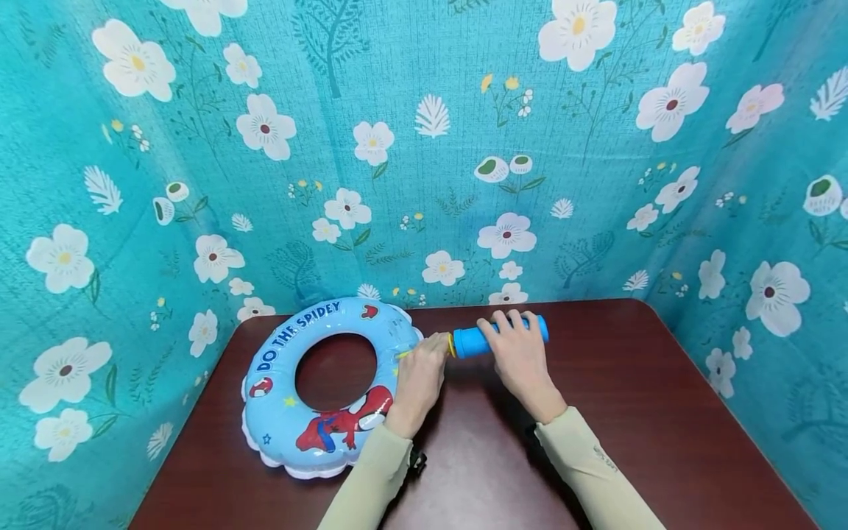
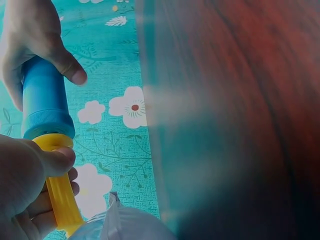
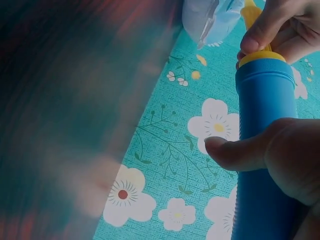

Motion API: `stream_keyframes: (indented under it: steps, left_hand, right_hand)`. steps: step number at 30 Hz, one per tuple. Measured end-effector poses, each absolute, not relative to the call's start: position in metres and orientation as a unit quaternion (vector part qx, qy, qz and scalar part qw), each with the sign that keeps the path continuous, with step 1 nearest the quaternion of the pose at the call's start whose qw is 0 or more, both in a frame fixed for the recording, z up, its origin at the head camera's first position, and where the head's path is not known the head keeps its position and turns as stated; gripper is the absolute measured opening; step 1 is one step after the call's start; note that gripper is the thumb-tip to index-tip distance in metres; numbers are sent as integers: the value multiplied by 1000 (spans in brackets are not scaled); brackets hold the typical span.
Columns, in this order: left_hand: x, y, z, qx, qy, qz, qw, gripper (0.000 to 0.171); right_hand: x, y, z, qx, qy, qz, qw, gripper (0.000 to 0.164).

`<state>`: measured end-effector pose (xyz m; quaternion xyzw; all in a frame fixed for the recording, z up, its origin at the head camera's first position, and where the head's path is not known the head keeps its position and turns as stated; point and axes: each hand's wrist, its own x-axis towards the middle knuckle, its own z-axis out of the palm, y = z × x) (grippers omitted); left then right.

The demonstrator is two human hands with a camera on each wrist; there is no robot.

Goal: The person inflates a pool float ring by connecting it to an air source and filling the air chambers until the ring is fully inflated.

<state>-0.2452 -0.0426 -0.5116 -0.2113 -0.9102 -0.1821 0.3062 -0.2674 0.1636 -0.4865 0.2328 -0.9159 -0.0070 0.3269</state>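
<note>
A blue hand air pump [image 1: 472, 343] with a yellow nozzle [image 2: 61, 197] is held level above the table between both hands. My right hand [image 1: 522, 362] grips its blue barrel [image 3: 265, 100], the thumb lying along the side. With thumb and fingers, my left hand [image 1: 422, 379] pinches the yellow nozzle just past its round flange [image 2: 54, 141]. Left of that hand lies a light blue inflatable swim ring [image 1: 273, 401], plump, printed with a red-and-blue cartoon figure. The nozzle's tip reaches the ring's right side; whether it sits inside a valve cannot be told.
The dark reddish-brown table [image 1: 629, 412] stretches to the right of and in front of the hands. Behind and on both sides hangs a teal flowered curtain [image 1: 424, 177], close to the table's back edge. A small black object [image 1: 417, 461] shows at the left wrist.
</note>
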Motion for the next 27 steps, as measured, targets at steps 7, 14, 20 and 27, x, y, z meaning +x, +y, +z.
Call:
stream_keyframes:
  steps: [7, 14, 20, 27]
  left_hand:
    - [-247, -45, -513, -207, -914, -174, 304, 20]
    - [-248, -45, -512, -200, -910, -192, 308, 13]
    - [-251, -44, -513, -205, -907, -186, 319, 6]
    - [-251, -46, -514, -201, -910, -177, 317, 8]
  right_hand:
    - [-270, 159, -483, 231, -921, -11, 314, 64]
    - [-273, 163, -480, 236, -918, -4, 317, 57]
    - [-280, 196, -469, 232, -918, 38, 319, 60]
    - [-285, 239, -458, 209, -919, 55, 331, 60]
